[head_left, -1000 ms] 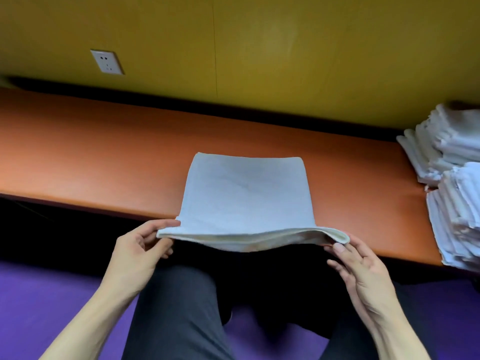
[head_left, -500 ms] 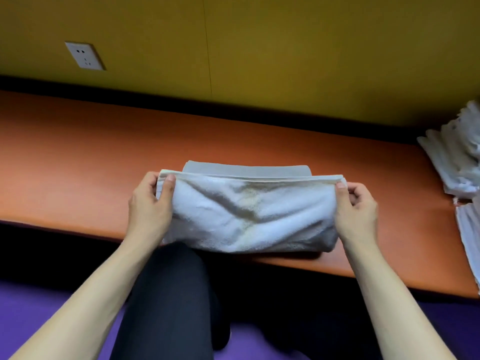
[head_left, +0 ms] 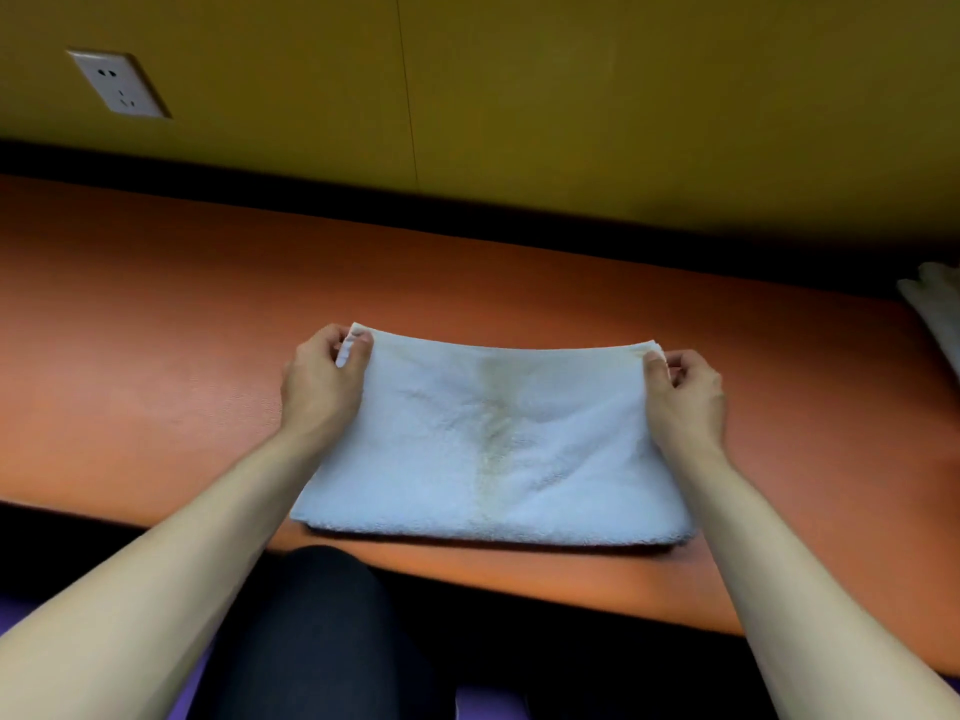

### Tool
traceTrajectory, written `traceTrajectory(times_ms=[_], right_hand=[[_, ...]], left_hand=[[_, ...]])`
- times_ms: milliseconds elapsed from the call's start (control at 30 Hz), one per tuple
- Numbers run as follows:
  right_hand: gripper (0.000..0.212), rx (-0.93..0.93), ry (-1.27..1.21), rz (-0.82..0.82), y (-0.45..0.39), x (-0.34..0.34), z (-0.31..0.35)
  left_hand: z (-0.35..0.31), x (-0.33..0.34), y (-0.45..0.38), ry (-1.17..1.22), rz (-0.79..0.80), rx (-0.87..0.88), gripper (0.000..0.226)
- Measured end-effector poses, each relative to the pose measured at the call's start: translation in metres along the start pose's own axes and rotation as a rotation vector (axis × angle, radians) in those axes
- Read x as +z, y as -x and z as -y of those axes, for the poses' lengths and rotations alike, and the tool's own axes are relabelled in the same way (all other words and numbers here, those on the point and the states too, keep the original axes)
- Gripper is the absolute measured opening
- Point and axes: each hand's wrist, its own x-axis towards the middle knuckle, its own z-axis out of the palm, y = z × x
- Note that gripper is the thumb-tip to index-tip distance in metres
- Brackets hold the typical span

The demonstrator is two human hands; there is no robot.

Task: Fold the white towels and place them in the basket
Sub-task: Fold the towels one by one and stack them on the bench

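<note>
Hands (head_left: 506,392) pinching corners, folded stained towel (head_left: 498,449)

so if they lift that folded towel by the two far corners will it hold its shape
Probably not: the towel looks soft and wrinkled, so it would likely sag between the left hand and right hand. Its loose layers might unfold. Likely light, and unlikely to slip.
</note>
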Motion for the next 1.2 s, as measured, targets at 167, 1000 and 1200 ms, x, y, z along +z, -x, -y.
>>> traceTrajectory(times_ms=[167, 1000, 1200], right_hand=[[0.018, 0.016, 0.075, 0.011, 0.017, -0.008, -0.012], [0.025, -0.073, -0.094, 0.162, 0.142, -0.001, 0.12], [0.025, -0.333, 0.091, 0.293, 0.186, 0.067, 0.161]], left_hand=[[0.007, 0.001, 0.004, -0.169, -0.038, 0.07, 0.035], [0.027, -0.023, 0.085, -0.49, 0.296, 0.183, 0.057], [0.037, -0.027, 0.078, -0.184, 0.25, 0.113, 0.049]])
